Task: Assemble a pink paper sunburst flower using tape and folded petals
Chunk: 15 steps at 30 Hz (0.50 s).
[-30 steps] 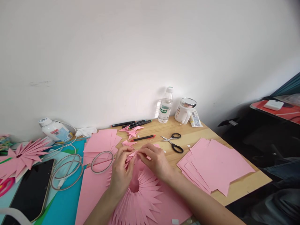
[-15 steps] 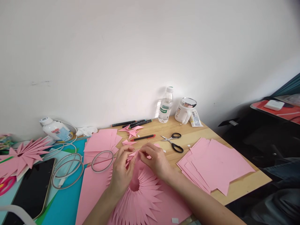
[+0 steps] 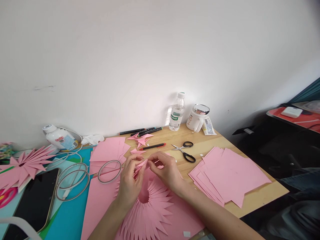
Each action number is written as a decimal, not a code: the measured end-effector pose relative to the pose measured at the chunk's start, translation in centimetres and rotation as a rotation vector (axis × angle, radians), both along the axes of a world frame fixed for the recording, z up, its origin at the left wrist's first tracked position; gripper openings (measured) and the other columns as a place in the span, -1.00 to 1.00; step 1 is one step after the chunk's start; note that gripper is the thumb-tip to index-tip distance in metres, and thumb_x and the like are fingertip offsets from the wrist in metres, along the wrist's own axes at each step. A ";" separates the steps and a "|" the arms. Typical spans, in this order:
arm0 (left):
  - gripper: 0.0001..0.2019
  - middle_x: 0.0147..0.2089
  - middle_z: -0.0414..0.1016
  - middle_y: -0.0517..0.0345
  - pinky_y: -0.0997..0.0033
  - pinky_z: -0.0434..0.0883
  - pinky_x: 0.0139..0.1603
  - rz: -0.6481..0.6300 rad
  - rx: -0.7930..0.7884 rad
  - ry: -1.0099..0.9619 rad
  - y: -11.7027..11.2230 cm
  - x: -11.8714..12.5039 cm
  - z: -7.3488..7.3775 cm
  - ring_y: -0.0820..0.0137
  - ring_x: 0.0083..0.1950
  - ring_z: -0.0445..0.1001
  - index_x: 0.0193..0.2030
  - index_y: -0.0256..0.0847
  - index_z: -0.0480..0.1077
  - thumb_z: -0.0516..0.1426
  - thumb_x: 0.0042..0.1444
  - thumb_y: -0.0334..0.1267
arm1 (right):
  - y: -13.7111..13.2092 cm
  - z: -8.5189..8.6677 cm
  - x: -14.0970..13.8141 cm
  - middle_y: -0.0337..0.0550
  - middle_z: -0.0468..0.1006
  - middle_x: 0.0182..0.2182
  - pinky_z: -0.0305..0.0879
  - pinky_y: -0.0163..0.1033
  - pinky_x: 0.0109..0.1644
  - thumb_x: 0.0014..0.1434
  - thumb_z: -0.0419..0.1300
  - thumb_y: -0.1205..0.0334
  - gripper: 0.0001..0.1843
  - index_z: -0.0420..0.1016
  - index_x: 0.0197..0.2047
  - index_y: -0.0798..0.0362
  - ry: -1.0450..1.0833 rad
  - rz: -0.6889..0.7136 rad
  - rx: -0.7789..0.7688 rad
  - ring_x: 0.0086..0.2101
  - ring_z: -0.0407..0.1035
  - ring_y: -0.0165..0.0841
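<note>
Between my two hands is a small folded piece of pink paper (image 3: 143, 164), pinched at its ends. My left hand (image 3: 131, 176) grips it with thumb and fingers from the left. The fingers of my right hand (image 3: 165, 168) are closed at its right tip. Just below them lies a fan-like ring of pleated pink paper (image 3: 146, 218) with many pointed ends and a round hole. Part of the ring is hidden behind my hands. It rests on a large pink sheet (image 3: 97, 203).
Black-handled scissors (image 3: 187, 151) lie open beyond my right hand. Stacked pink sheets (image 3: 225, 173) are at right, a tape roll (image 3: 109, 172) at left. Several pens (image 3: 150, 132), a water bottle (image 3: 176, 115) and a mug (image 3: 196, 120) stand near the wall. A phone (image 3: 32, 200) lies far left.
My fingers have shifted very slightly around the folded pink paper, and more of its pointed tip shows. Everything else stays in place.
</note>
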<state>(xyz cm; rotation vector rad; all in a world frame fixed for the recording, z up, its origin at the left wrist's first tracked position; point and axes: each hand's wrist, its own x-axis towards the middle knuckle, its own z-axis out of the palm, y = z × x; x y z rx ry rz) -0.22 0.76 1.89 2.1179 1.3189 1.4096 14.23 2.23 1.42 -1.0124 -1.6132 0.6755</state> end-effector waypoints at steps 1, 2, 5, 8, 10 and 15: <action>-0.90 -0.11 0.38 0.06 0.36 0.42 -0.13 -0.008 -0.005 0.000 0.0 0.0 0.0 0.32 -0.01 0.39 -0.21 -0.15 0.36 0.05 0.18 -0.40 | 0.0 0.0 0.0 -0.21 0.50 -0.47 0.40 -0.36 -0.39 0.07 0.13 0.42 -0.89 0.46 -0.39 0.07 -0.013 -0.004 0.011 -0.46 0.41 -0.45; -0.89 -0.10 0.37 0.05 0.38 0.43 -0.16 -0.012 -0.009 0.000 0.0 0.0 -0.1 0.32 0.00 0.39 -0.21 -0.15 0.36 0.05 0.18 -0.40 | 0.0 0.0 0.0 -0.21 0.50 -0.47 0.39 -0.36 -0.40 0.07 0.14 0.42 -0.90 0.46 -0.39 0.07 -0.028 -0.011 0.038 -0.47 0.41 -0.45; -0.90 -0.11 0.39 0.06 0.38 0.42 -0.13 0.008 -0.008 0.002 -0.1 -0.1 -0.2 0.32 -0.01 0.40 -0.21 -0.16 0.37 0.07 0.17 -0.38 | 0.0 -0.2 0.0 -0.18 0.50 -0.47 0.38 -0.37 -0.40 0.09 0.12 0.41 -0.89 0.46 -0.36 0.08 -0.101 -0.033 0.149 -0.46 0.40 -0.44; -0.91 -0.12 0.39 0.07 0.35 0.41 -0.09 0.024 -0.010 0.006 0.0 -0.1 -0.2 0.32 -0.02 0.41 -0.22 -0.16 0.37 0.07 0.17 -0.37 | 0.0 -0.5 0.1 -0.15 0.51 -0.45 0.34 -0.37 -0.42 0.13 0.07 0.41 -0.86 0.45 -0.33 0.07 -0.215 -0.053 0.235 -0.47 0.39 -0.44; -0.91 -0.12 0.39 0.07 0.35 0.41 -0.09 0.028 -0.021 0.010 0.0 -0.1 -0.2 0.33 -0.03 0.41 -0.22 -0.16 0.38 0.07 0.17 -0.36 | 0.0 -0.5 0.2 -0.14 0.51 -0.45 0.32 -0.37 -0.43 0.16 0.04 0.41 -0.84 0.45 -0.32 0.07 -0.289 -0.061 0.280 -0.47 0.38 -0.43; -0.92 -0.14 0.41 0.09 0.31 0.39 -0.05 0.043 -0.032 0.015 0.1 -0.1 0.0 0.32 -0.03 0.41 -0.21 -0.15 0.36 0.06 0.18 -0.34 | 0.2 -0.6 0.3 -0.12 0.52 -0.46 0.31 -0.36 -0.41 0.17 0.00 0.43 -0.81 0.43 -0.34 0.09 -0.298 -0.040 0.275 -0.46 0.38 -0.42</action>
